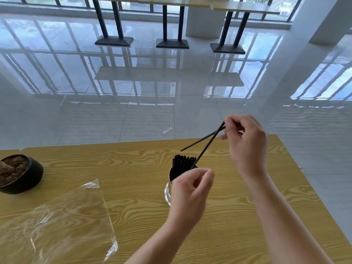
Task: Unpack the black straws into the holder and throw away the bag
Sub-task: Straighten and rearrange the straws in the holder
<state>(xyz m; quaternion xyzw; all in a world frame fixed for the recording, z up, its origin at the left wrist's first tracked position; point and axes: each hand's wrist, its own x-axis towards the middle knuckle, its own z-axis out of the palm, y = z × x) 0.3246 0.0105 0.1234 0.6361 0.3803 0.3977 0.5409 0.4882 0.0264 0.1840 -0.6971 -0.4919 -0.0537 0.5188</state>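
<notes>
Right hand (245, 141) pinches the top ends of two loose black straws (205, 149) between thumb and fingertips, above and right of the holder (168, 191). They cross: the steeper one points down toward the holder mouth, the other splays left, clear of the rim. A high grip at the ends likely gives room to aim the tips in.

Left hand (192, 187) is in front of the holder, fingers curled near the rim where the steep straw's lower end disappears. It's blurred, so I can't tell whether it's gripping anything; probably guiding the tip.

The bundled straws (183, 163) already stand upright in the holder, mid-counter (133, 168). Bag (57, 221) lies flat near left, looks empty, not binned yet. Dark round pot (19, 174) sits far left, out of the way.

Judgement: last straws are going in, bag disposal remains.
</notes>
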